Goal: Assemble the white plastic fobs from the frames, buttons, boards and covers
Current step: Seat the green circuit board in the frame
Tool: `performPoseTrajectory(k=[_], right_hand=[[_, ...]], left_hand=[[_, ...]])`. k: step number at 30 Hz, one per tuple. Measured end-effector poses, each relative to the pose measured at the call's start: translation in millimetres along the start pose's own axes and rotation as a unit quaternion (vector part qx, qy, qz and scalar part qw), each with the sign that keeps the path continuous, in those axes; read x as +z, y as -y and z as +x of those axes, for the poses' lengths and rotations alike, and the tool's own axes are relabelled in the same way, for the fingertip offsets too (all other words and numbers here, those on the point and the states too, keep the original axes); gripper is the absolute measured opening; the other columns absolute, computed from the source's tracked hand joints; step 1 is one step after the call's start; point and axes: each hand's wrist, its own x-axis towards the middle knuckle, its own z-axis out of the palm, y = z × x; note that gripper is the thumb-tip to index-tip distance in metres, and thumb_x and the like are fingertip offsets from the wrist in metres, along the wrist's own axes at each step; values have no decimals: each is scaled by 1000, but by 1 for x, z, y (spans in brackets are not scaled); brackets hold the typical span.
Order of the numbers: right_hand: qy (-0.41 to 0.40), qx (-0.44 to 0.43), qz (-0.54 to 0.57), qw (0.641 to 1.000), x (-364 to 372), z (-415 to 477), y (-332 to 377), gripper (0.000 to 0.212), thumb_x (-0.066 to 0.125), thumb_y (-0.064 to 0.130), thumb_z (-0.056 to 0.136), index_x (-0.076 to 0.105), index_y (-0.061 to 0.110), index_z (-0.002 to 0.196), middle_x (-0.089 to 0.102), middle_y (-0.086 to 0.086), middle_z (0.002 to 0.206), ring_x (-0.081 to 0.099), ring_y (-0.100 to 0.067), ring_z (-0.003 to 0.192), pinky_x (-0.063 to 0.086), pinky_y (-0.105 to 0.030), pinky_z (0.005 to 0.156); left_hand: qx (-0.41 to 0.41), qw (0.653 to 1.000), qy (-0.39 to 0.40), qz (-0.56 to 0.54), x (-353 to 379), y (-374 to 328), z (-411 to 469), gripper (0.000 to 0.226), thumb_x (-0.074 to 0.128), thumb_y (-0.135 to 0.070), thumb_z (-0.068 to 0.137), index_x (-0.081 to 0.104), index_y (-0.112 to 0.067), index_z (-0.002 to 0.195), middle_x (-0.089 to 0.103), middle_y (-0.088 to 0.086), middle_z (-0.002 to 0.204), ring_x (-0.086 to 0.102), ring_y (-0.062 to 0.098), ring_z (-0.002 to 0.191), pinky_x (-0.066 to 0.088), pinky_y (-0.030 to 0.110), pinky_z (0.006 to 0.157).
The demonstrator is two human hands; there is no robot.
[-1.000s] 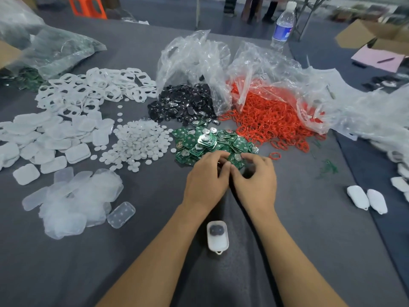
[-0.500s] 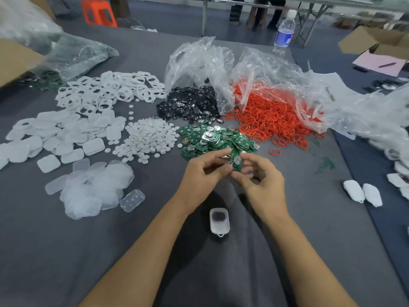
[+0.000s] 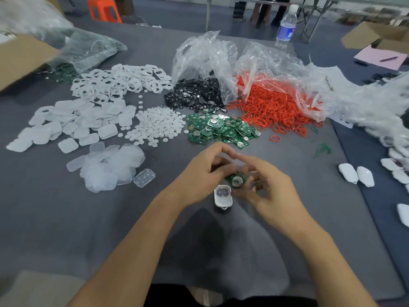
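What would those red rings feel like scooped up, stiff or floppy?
Probably floppy: the red rings look thin and lie bent and tangled in their heap. Likely very light; a handful may snag together and shed strays, like the lone ring beside the pile.

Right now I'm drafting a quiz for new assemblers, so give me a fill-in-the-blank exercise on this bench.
The left hand and right hand hold one green ____ between them.
The white discs lie to the ____ of the board pile.
The black buttons spill from a clear ____.
Missing: board, left, bag.
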Motion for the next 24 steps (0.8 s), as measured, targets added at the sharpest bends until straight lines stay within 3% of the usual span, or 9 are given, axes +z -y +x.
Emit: performPoseTrajectory(k=[2, 5, 7, 10, 14, 17, 20, 24], right_hand=[[-15, -32, -62, 997, -4, 1, 2, 59, 88, 16, 73, 67, 38, 123, 62, 12, 95, 62, -11, 79, 46, -13, 69], [-59, -16, -87, 994, -6, -1, 4, 50, 89, 21, 71, 69, 36, 115, 64, 14, 93, 62, -9, 81, 47, -14, 69], [-65, -11, -103, 992, -5, -3, 3, 50, 91, 30, 68, 68, 36, 112, 62, 16, 94, 62, -10, 82, 46, -12, 68], [-26, -34, -112, 993, -9, -6, 3, 61, 91, 31, 68, 65, 34, 123, 59, 17, 101, 61, -8, 88, 46, -12, 71], [34, -62, -139, 988, -14, -5, 2, 56, 85, 19, 77, 66, 33, 127, 58, 12, 106, 59, -6, 93, 48, -14, 78], [32, -57, -147, 987, -12, -2, 0, 51, 84, 14, 78, 67, 31, 124, 58, 11, 104, 59, -5, 93, 45, -9, 80], [14, -25, -135, 990, -4, -3, -5, 44, 83, 17, 79, 67, 32, 117, 58, 10, 102, 58, -3, 94, 43, -6, 76], [20, 50, -78, 995, 10, -10, -17, 42, 85, 18, 77, 69, 33, 113, 60, 10, 106, 57, 0, 100, 43, -8, 79]], left_hand=[[-4, 1000, -21, -22, 2, -6, 3, 16, 69, -18, 98, 58, -20, 110, 78, 4, 93, 72, 22, 88, 55, 35, 86], [-24, 995, -38, -87, 6, -10, 2, 30, 74, -13, 94, 57, -17, 118, 77, 2, 90, 72, 10, 86, 60, 29, 85], [-31, 997, -20, -69, 9, -10, 0, 34, 72, -8, 95, 56, -18, 124, 76, 4, 93, 71, 12, 89, 61, 38, 91], [-46, 997, -11, -58, 12, -10, -3, 39, 71, -7, 95, 55, -23, 126, 76, 12, 98, 70, 15, 91, 58, 49, 91], [-59, 996, -21, -68, 10, -9, -6, 46, 76, -8, 92, 54, -23, 129, 78, 11, 100, 72, 12, 90, 58, 35, 91], [-61, 996, -34, -56, 9, -6, -7, 44, 76, -11, 92, 55, -22, 128, 77, 8, 103, 72, 10, 94, 57, 31, 93], [-36, 996, -56, 58, 2, 5, -16, 49, 80, -30, 90, 55, -30, 132, 70, -9, 119, 63, 3, 114, 50, 24, 101], [-43, 975, -48, 210, 4, 33, -48, 94, 89, -62, 60, 40, -51, 139, 50, -31, 131, 31, -6, 134, 28, 20, 112]])
